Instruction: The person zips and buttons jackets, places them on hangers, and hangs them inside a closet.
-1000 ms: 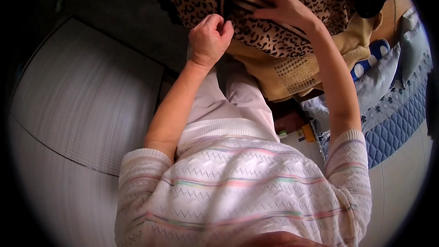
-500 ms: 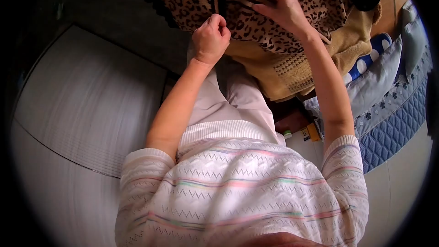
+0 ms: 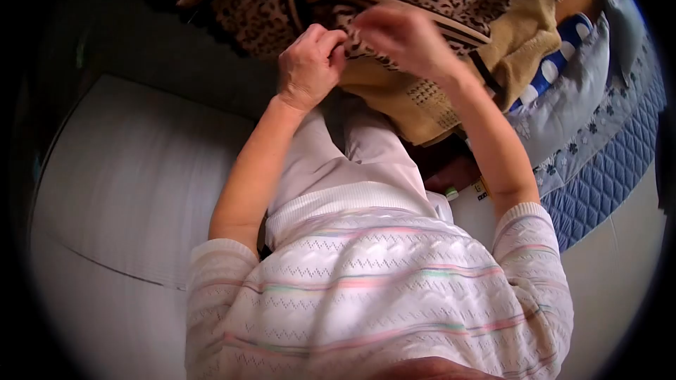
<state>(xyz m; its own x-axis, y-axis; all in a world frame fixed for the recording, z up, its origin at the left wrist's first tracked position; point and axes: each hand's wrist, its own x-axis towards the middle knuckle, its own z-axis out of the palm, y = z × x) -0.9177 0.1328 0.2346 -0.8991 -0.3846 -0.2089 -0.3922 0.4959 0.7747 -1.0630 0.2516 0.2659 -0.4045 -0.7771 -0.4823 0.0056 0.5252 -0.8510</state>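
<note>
A leopard-print garment (image 3: 246, 17) with black and tan striped trim (image 3: 451, 27) lies at the top, over a tan knitted cloth (image 3: 394, 98). My left hand (image 3: 310, 63) is closed at the garment's lower edge, its thumb and fingers pressed together; what they pinch is too small to make out. Just to its right, my right hand (image 3: 401, 35) is over the garment, blurred by motion, with its fingers pointing toward my left hand. Whether it holds anything cannot be seen.
On the right are a blue cloth with white dots (image 3: 553, 67), a grey pillow (image 3: 570, 109) and a blue quilted cover (image 3: 605, 183). A pale panel (image 3: 141, 183) stands at the left. A small green-capped item (image 3: 451, 192) is beside my legs.
The leopard-print garment has shifted left and up in view. My right hand has left the striped trim and moved left and down, closer to my left hand, which stays closed.
</note>
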